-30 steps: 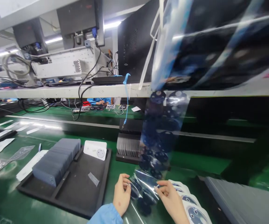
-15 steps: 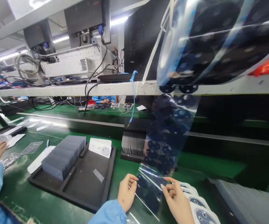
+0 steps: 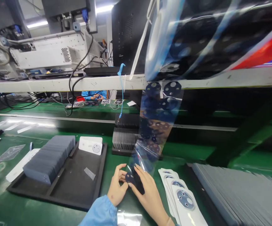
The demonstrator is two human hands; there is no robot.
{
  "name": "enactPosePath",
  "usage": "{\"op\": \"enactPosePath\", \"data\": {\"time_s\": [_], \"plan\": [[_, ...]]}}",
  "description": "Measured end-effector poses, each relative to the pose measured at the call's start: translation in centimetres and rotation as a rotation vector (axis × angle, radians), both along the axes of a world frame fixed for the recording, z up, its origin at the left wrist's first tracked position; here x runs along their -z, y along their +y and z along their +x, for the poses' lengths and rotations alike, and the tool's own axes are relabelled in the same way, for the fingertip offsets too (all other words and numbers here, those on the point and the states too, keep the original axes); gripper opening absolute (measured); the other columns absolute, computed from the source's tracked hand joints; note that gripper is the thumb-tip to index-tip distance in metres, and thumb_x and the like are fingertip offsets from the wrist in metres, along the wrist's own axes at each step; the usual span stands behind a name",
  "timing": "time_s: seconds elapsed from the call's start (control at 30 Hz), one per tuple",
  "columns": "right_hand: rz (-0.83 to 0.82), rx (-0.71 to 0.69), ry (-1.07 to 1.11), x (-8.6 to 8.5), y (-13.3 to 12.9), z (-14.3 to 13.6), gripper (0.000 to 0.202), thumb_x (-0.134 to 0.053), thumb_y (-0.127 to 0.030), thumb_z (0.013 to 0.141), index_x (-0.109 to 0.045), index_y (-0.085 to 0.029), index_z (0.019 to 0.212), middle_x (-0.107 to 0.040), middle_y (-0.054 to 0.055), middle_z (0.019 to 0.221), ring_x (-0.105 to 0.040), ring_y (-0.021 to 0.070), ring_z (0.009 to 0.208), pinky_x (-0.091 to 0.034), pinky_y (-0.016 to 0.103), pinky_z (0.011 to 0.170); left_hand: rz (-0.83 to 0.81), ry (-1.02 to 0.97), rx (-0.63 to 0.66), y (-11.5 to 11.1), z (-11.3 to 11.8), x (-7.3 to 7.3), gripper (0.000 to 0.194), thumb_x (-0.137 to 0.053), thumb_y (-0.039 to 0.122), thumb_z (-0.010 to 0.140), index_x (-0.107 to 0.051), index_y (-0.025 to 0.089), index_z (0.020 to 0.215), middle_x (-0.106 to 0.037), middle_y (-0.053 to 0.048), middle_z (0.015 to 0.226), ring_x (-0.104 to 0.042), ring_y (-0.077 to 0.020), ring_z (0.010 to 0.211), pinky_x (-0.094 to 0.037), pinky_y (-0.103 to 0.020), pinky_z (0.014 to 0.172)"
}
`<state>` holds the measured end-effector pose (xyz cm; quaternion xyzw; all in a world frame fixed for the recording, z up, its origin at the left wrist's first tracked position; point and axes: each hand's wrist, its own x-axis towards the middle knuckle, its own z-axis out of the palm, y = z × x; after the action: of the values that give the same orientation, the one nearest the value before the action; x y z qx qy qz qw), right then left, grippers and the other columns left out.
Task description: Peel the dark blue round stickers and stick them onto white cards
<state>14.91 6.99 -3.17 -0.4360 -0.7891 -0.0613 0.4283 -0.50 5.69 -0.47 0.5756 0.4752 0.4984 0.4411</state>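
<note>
A clear film strip carrying dark round stickers with holes hangs from a large roll over the shelf edge. Its lower end reaches my hands. My left hand pinches the film beside a dark sticker. On the other side, my right hand has its fingers and thumb closed on the same film, partly covering it. Just right of my right hand lies an overlapping stack of white cards bearing dark round camera-like stickers.
At left, a black tray holds a row of grey plates and a white card. More thin plates fill a rack behind the film and a tray at right. A white shelf crosses above; a blue cord hangs there.
My hands have come closer together, my right hand moving left over the film's end. The film bends between them. The view has shifted right, and the neighbouring person's hand has left it.
</note>
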Motion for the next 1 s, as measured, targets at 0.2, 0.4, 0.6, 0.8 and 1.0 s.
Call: {"op": "enactPosePath", "data": {"time_s": [0.2,0.4,0.6,0.8,1.0], "plan": [[-0.036,-0.033,0.161,1.7,0.3,-0.4,0.030,-0.056,-0.034,0.087,-0.055,-0.024,0.115,-0.063,-0.001,0.112,-0.060,0.0114,0.102,-0.050,0.024,0.088,0.079,0.070,-0.005,0.2,-0.1,0.8,0.057,-0.039,0.003,0.067,-0.037,0.015,0.123,-0.059,0.001,0.082,-0.057,-0.0108,0.083,-0.044,-0.027,0.085],[-0.066,-0.066,0.229,1.6,-0.2,-1.0,0.015,-0.055,-0.028,0.087,-0.053,-0.022,0.101,-0.064,-0.003,0.098,-0.062,0.0084,0.085,-0.051,0.020,0.074,0.062,0.131,-0.043,0.5,0.0,1.0,0.052,-0.040,0.003,0.069,-0.044,0.015,0.119,-0.060,0.000,0.082,-0.059,-0.0113,0.084,-0.044,-0.028,0.088],[0.138,-0.075,0.033,1.4,-0.2,-1.1,0.008,-0.046,-0.015,0.088,-0.054,-0.018,0.086,-0.059,0.002,0.116,-0.052,0.0182,0.114,-0.043,0.034,0.093,0.000,0.005,-0.034,0.7,-0.1,1.4,0.050,-0.037,0.004,0.057,-0.058,0.011,0.102,-0.064,-0.006,0.089,-0.060,-0.0134,0.082,-0.047,-0.029,0.084],[0.351,-0.086,-0.022,0.5,-0.8,-1.9,0.017,-0.041,-0.007,0.086,-0.056,-0.012,0.086,-0.058,0.011,0.113,-0.049,0.0223,0.106,-0.037,0.037,0.093,-0.120,-0.222,-0.061,1.0,-0.7,1.4,0.059,-0.039,0.016,0.047,-0.067,0.005,0.098,-0.066,-0.013,0.090,-0.060,-0.0196,0.085,-0.046,-0.033,0.083],[0.170,-0.462,0.243,0.4,-2.4,-2.4,0.009,-0.054,-0.008,0.082,-0.052,-0.016,0.082,-0.061,0.003,0.092,-0.056,0.0114,0.090,-0.044,0.023,0.084,-0.134,-0.299,-0.116,1.7,-1.5,1.9,0.057,-0.041,0.031,0.061,-0.064,0.005,0.107,-0.062,-0.017,0.107,-0.059,-0.0232,0.090,-0.045,-0.037,0.083]]}}
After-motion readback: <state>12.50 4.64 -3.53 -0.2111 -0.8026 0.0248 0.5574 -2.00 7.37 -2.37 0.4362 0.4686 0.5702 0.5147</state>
